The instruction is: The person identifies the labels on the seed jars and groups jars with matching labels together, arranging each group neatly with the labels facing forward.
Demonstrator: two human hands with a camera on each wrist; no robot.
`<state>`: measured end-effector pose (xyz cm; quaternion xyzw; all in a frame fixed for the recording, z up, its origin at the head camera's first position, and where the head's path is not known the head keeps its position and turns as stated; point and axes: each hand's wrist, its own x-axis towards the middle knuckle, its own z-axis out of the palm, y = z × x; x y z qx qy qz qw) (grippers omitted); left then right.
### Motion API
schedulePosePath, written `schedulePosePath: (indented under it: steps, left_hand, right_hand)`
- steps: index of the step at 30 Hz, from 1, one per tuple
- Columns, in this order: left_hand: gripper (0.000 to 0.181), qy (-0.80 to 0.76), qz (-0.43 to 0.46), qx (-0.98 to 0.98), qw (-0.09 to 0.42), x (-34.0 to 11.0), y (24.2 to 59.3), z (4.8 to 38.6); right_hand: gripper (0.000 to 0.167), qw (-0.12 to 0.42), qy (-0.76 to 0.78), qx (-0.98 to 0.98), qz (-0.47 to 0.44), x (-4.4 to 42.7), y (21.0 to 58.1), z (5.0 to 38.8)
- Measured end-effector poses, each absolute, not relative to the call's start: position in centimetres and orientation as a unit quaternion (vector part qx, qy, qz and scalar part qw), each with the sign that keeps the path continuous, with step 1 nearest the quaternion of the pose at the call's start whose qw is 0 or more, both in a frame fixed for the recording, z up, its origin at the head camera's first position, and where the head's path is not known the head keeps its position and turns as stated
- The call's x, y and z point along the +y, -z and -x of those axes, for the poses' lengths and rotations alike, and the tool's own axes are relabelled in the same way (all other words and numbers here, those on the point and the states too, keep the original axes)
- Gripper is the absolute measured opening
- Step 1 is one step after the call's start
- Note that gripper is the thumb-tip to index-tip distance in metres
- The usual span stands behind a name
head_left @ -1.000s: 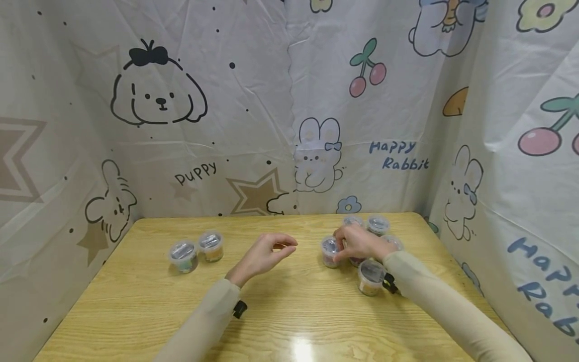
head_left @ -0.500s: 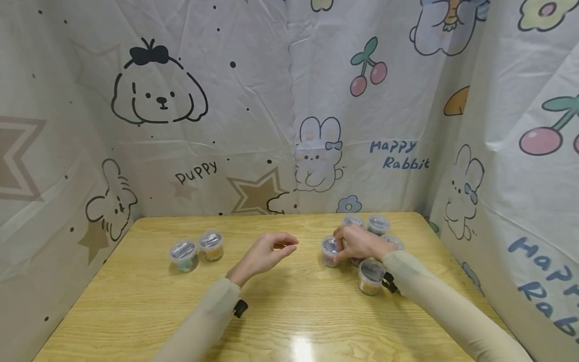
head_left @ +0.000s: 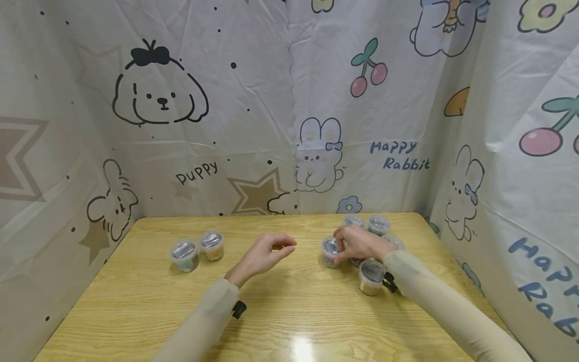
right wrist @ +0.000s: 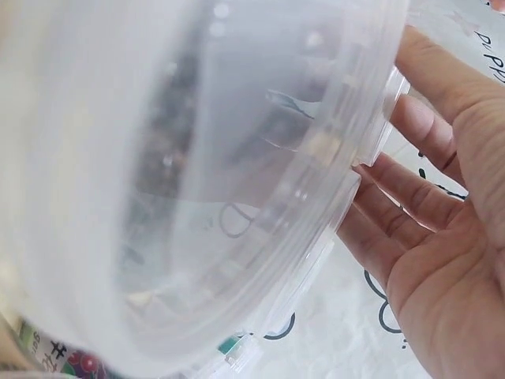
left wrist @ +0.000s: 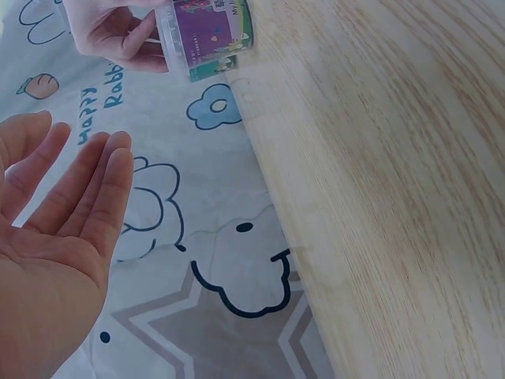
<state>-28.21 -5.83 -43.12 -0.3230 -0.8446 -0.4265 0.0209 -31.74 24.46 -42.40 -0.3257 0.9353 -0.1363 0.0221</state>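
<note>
My right hand (head_left: 362,241) grips a small clear plastic tub (head_left: 330,254) by its lidded top, thumb on the near side and fingers on the far side. A purple label (left wrist: 209,31) on this tub shows in the left wrist view. Another lidded tub (head_left: 371,279), with orange on its side, stands under my right wrist; a blurred tub (right wrist: 237,158) fills much of the right wrist view. Left of the gripped tub, my left hand (head_left: 264,254) hovers over the table, fingers loosely bent, holding nothing.
More tubs stand behind the right hand, including one at the back (head_left: 378,224), partly hidden by hand and sleeve. Two tubs, one green-labelled (head_left: 185,257) and one orange-labelled (head_left: 212,246), sit at the table's left. Printed cloth (head_left: 253,136) encloses the wooden table (head_left: 280,311).
</note>
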Motion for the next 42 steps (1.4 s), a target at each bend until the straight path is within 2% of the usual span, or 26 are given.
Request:
schedulePosePath:
  steps: [4, 8, 12, 20, 26, 34, 42]
  left_hand:
    - [0.02, 0.425, 0.322, -0.846, 0.02, -6.0, 43.2, 28.2]
    - [0.021, 0.42, 0.319, -0.85, 0.016, -6.3, 43.4, 28.2]
    - [0.021, 0.418, 0.314, -0.852, 0.013, -6.6, 43.5, 28.3]
    - [0.017, 0.414, 0.3, -0.859, 0.03, -8.3, 44.0, 28.0]
    - [0.016, 0.404, 0.29, -0.865, 0.071, -10.1, 44.0, 27.8]
    - [0.017, 0.406, 0.259, -0.874, 0.07, -12.3, 43.5, 27.9]
    - [0.016, 0.398, 0.259, -0.876, 0.088, -14.2, 43.3, 28.2]
  right_hand:
    - [0.033, 0.034, 0.159, 0.94, 0.3, 24.3, 42.4, 31.6]
    - [0.026, 0.021, 0.179, 0.943, 0.281, 23.7, 42.4, 31.5]
    - [0.017, -0.012, 0.19, 0.933, 0.305, 22.7, 42.3, 31.5]
    - [0.014, -0.042, 0.187, 0.914, 0.359, 19.8, 41.6, 31.4]
    - [0.015, -0.022, 0.195, 0.906, 0.374, 17.5, 41.0, 31.1]
    - [0.015, 0.004, 0.179, 0.905, 0.386, 14.6, 40.4, 31.1]
    - [0.015, 0.004, 0.172, 0.896, 0.41, 11.8, 41.1, 31.5]
